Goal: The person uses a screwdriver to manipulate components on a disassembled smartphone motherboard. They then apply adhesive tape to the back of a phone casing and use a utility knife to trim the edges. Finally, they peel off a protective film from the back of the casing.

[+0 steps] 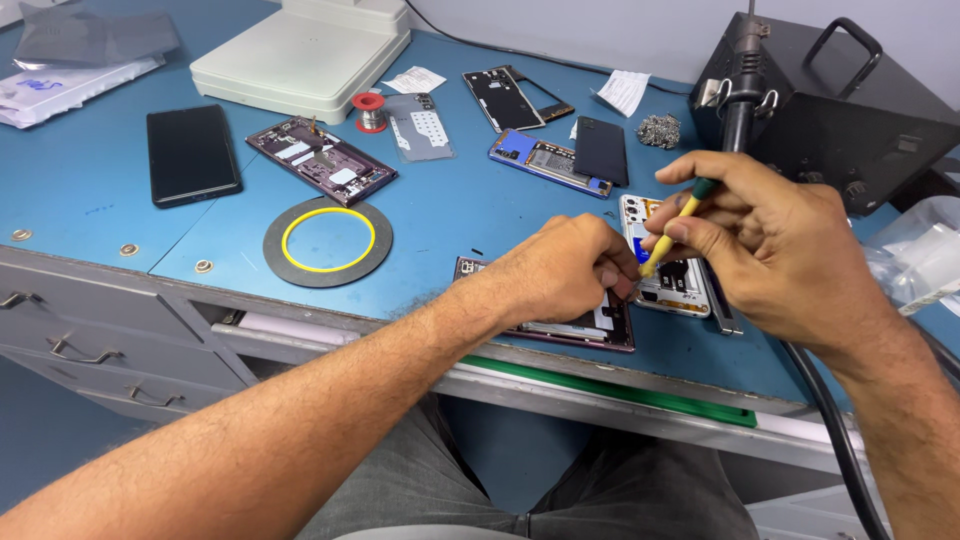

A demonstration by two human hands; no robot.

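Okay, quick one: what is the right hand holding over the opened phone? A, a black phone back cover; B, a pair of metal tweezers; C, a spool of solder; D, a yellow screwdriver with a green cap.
D: the right hand pinches a slim yellow screwdriver with a green cap, its tip down by the opened phone that the left hand steadies; the solder spool lies far back on the table.
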